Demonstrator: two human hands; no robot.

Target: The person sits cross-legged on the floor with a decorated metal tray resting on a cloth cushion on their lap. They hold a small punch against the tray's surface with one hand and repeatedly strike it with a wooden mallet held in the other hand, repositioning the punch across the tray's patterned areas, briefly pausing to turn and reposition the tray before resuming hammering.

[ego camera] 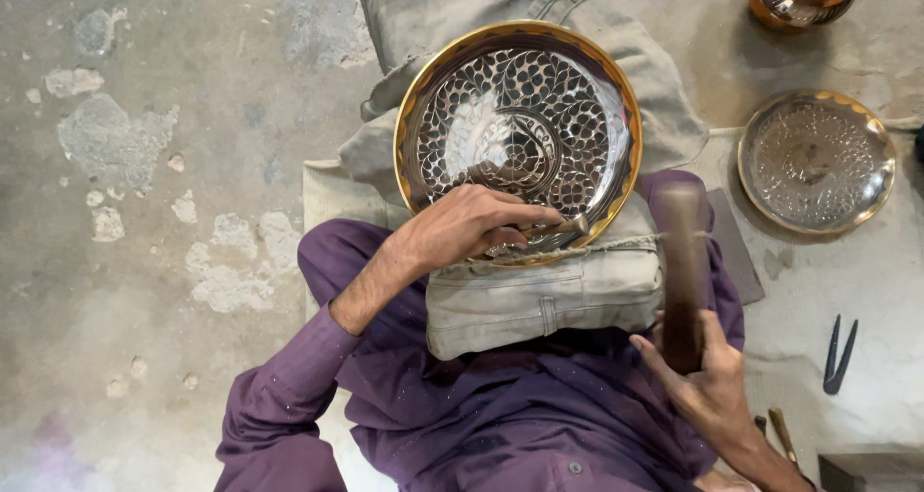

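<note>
Two hands busy: your left hand (462, 224) pinches a slim chisel (556, 228) against the stiff, slick brass plate (520, 126) propped on folded cloth (549, 295); right hand (707, 381) wraps the heavy mallet (681, 271) low on its handle.

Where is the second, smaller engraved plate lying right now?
In the head view the smaller plate lies on the floor at the right, beside the large engraved plate and above the dark pincers.
</note>
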